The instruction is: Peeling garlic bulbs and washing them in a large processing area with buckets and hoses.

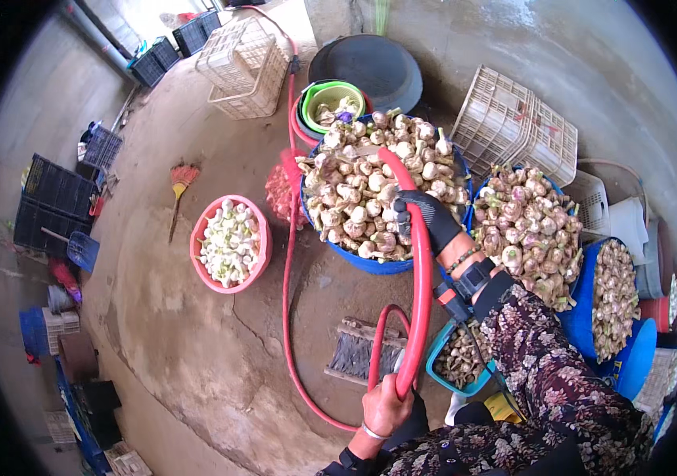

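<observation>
A thick red hose [423,285] runs up from my bare left hand [387,406] to my right hand [430,219], which wears a black glove. Both hands are closed around it. The hose's open end points left above garlic bulbs [353,193] heaped in a large blue tub [368,262]. A faint streak shows at its mouth; I cannot tell whether it is water. Just right of that tub, more garlic [525,223] is piled high. To the left stands a pink basin [268,253] holding peeled, whiter garlic [228,244].
The thinner red hose line [288,297] loops across the concrete floor. A wide brush [365,351] and a teal basin [431,363] of small garlic lie near me. White plastic crates [502,122] lean by the wall. A hand broom [181,181] lies left. A red mesh bag [282,190] touches the tub.
</observation>
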`<state>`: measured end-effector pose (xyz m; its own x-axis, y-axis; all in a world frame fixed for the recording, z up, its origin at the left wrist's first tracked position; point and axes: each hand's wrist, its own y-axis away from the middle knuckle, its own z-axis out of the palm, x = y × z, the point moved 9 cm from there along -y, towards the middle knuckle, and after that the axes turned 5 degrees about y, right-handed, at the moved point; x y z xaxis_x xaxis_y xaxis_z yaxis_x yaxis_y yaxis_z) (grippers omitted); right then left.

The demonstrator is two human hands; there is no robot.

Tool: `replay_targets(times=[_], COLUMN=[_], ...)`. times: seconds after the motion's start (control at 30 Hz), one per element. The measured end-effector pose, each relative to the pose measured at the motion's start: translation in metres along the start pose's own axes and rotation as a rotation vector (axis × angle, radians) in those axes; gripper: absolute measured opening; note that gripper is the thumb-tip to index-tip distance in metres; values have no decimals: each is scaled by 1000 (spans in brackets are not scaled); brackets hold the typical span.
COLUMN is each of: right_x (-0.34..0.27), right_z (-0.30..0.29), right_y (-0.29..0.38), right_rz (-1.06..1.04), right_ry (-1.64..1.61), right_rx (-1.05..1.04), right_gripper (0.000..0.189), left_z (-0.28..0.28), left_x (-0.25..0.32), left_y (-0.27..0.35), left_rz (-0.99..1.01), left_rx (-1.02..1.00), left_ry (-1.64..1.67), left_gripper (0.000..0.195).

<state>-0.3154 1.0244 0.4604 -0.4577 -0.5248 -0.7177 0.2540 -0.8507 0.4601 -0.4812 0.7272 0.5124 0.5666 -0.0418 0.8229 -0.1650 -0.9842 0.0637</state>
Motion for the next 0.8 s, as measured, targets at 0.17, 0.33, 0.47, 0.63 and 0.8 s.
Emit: replay_targets(times=[0.17,0.33,0.47,0.63,0.8], right_x=[-16,-45,-55,-26,23], right_z=[-58,-73,-88,-119,-114], right_y=[23,44,56,65,62], right_rz=[-52,-157,-206,-130,29], right_ry=[-135,-191,-215,-352,-254], right_rx=[153,118,121,189,188], right_gripper=[14,16,16,17,17], left_z=[18,33,40,49,52], left_x=[9,22,28,28,20], left_y=[-17,-27,-30,-17,17], left_rz=[68,80,102,79,75], left_rx=[-80,-125,-148,-201,-187], left_ry=[-60,-9,-20,-36,-8], left_gripper=[27,27,27,27,26])
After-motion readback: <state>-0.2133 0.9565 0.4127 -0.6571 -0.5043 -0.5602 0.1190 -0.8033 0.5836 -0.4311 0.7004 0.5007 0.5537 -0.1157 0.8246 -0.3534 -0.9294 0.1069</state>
